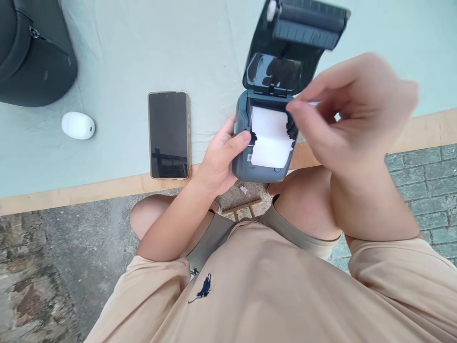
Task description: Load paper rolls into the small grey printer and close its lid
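A small dark grey printer (242,166) sits at the table's near edge with its lid (285,47) swung up and back. White paper (269,138) lies in its open bay, with a torn lower left edge. My left hand (217,159) grips the printer's left side, thumb on its top edge. My right hand (350,109) hovers blurred over the printer's right side, fingers curled and thumb tip near the paper's upper right corner. Whether it touches the paper is unclear.
A black phone (168,135) lies face up left of the printer. Further left are a white oval device (77,125) and a black bag (34,52). The table (143,47) has a pale green cover and a wooden edge. My knees and stone paving are below.
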The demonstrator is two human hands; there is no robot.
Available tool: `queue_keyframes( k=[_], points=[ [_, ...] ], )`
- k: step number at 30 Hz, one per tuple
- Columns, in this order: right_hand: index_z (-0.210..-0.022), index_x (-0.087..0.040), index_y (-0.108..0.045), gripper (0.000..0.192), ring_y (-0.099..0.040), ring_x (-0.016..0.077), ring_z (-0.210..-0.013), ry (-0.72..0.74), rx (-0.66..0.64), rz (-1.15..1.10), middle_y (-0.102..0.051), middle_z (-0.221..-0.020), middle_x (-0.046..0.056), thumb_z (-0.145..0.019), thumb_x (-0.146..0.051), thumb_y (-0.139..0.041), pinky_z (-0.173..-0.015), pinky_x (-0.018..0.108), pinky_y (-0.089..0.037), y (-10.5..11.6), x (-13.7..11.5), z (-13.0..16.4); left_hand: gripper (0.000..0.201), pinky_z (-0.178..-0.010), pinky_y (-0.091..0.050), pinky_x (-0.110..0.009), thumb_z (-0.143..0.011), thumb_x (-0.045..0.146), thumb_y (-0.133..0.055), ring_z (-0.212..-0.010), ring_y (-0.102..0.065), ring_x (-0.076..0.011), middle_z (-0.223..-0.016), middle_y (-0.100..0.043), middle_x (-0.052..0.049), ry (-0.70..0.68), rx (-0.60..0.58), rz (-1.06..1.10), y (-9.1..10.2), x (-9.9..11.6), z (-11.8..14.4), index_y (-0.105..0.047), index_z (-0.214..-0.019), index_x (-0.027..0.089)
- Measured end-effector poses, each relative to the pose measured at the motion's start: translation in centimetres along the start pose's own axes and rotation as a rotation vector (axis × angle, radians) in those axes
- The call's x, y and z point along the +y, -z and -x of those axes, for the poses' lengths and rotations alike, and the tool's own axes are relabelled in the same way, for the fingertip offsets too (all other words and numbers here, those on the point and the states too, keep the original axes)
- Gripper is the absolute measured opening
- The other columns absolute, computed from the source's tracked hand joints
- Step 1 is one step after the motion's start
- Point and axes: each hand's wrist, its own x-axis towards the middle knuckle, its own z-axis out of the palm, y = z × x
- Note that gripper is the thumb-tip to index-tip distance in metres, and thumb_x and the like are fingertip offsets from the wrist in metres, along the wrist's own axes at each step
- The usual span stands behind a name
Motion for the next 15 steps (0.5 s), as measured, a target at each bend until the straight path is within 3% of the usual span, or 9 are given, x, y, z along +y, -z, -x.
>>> queue_keyframes(
  k=[4, 8, 12, 15],
  points=[
    [-0.093, -0.025, -0.069, 0.013, -0.054, 0.0085, -0.057, -0.060, -0.308, 0.263, -0.071, -0.079, -0.004, -0.080, -0.027, -0.066, -0.056, 0.027, -0.037, 0.3, 0.5, -0.2, 0.035, -0.080, -0.063, -0.025, -0.091, 0.038, -0.066, -0.121, -0.068, -0.0243, -0.116, -0.071, -0.003, -0.004, -0.010, -0.010, -0.2, -0.2, 0.1, -0.058, -0.122, 0.022],
    [-0.111, -0.029, -0.068, 0.034, -0.059, 0.0146, -0.066, -0.162, -0.484, 0.363, -0.074, -0.091, -0.001, -0.079, -0.039, -0.067, -0.062, 0.031, -0.040, 0.6, 0.3, -0.5, 0.035, -0.080, -0.062, -0.025, -0.092, 0.039, -0.066, -0.117, -0.070, -0.0231, -0.115, -0.070, -0.002, -0.007, -0.029, -0.018, -0.2, -0.3, 0.2, -0.059, -0.121, 0.022],
    [-0.110, -0.029, -0.067, 0.032, -0.054, 0.0123, -0.061, -0.164, -0.519, 0.346, -0.072, -0.084, -0.001, -0.079, -0.035, -0.067, -0.060, 0.030, -0.038, 0.9, -0.4, -0.5, 0.037, -0.082, -0.063, -0.025, -0.091, 0.041, -0.068, -0.116, -0.070, -0.0223, -0.120, -0.070, -0.002, -0.003, -0.016, -0.040, -0.1, -0.4, 0.3, -0.059, -0.122, 0.023],
    [-0.104, -0.028, -0.066, 0.028, -0.047, 0.0057, -0.053, -0.107, -0.401, 0.179, -0.069, -0.081, -0.003, -0.077, -0.030, -0.072, -0.055, 0.027, -0.038, 1.6, -0.4, 0.2, 0.036, -0.090, -0.063, -0.028, -0.091, 0.043, -0.067, -0.124, -0.066, -0.0236, -0.127, -0.068, -0.002, -0.020, 0.011, -0.039, -0.2, -0.4, 0.3, -0.060, -0.121, 0.024]
  ],
)
